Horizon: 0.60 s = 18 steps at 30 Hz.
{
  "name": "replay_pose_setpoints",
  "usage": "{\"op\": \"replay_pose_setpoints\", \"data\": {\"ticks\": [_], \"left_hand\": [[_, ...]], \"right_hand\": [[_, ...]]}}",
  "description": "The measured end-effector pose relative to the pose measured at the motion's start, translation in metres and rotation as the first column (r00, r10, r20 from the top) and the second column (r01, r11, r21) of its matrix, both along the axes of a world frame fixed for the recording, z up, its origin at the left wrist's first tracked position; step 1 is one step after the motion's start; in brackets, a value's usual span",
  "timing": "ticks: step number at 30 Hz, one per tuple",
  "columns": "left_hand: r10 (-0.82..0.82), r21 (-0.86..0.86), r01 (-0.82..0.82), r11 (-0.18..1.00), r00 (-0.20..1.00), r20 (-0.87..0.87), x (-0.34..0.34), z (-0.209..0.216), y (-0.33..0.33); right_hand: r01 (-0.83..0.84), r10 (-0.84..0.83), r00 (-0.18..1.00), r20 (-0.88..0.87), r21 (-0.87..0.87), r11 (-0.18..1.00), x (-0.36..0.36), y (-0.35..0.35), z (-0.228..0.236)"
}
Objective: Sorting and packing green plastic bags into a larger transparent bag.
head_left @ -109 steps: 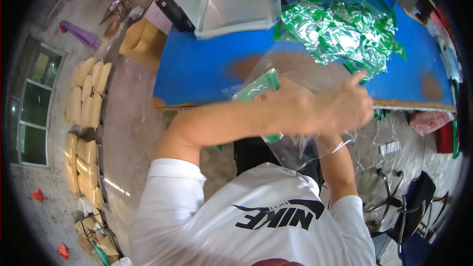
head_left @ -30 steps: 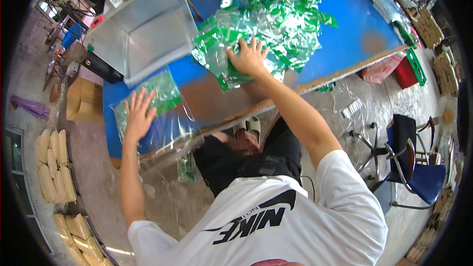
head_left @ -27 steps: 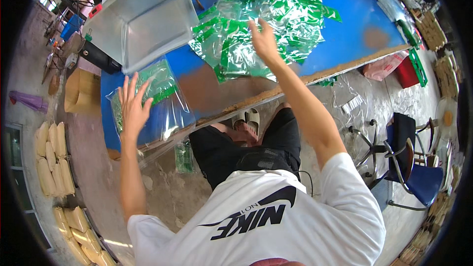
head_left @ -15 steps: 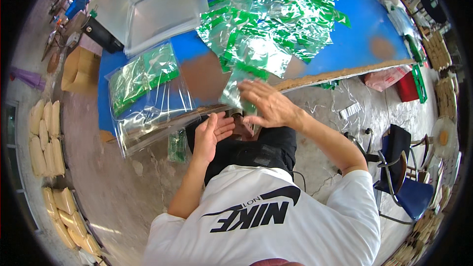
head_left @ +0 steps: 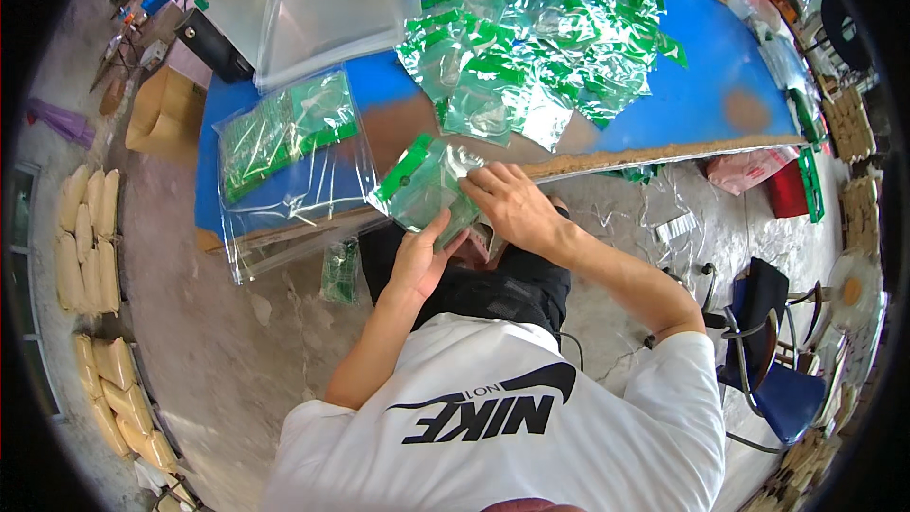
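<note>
A small clear plastic bag with a green header (head_left: 409, 175) is held between both hands, just off the table's front edge. My left hand (head_left: 420, 261) pinches its lower side, thumb on top. My right hand (head_left: 517, 209) grips its right side with the fingers closed over it. Beyond it a loose pile of similar green-and-clear bags (head_left: 540, 47) spreads over the table. To the left, a large clear bag (head_left: 294, 199) lies partly over the front edge, with stacked green-headed bags (head_left: 284, 133) inside it.
The blue table (head_left: 701, 66) has a worn brown front edge. A translucent plastic bin (head_left: 332, 0) stands at its back left, beside a black cylinder (head_left: 210, 45). An open cardboard box (head_left: 163, 114) is left of the table. A blue chair (head_left: 782, 393) stands at the right.
The small bag has come off the pile's near edge, down and left to my left hand. My left hand has closed on it; my right hand still holds it.
</note>
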<state>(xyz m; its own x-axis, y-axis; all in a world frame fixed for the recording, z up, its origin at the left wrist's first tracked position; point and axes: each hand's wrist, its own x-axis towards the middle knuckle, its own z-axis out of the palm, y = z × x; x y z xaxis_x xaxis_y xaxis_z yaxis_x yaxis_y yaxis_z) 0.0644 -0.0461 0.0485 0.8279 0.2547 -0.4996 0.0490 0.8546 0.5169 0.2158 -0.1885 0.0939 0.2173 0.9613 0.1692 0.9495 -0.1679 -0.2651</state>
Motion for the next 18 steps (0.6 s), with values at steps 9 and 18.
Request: {"op": "replay_pose_setpoints", "data": {"ticks": [9, 18], "left_hand": [[0.105, 0.276, -0.092, 0.957, 0.994, -0.031, -0.015, 0.003, 0.011], [0.093, 0.225, -0.083, 0.971, 0.995, -0.033, -0.019, 0.007, 0.021]], "right_hand": [[-0.113, 0.118, 0.993, -0.007, 0.235, 0.965, 0.034, 0.012, 0.004], [0.19, -0.213, 0.972, 0.097, 0.205, 0.96, 0.056, 0.007, -0.008]]}}
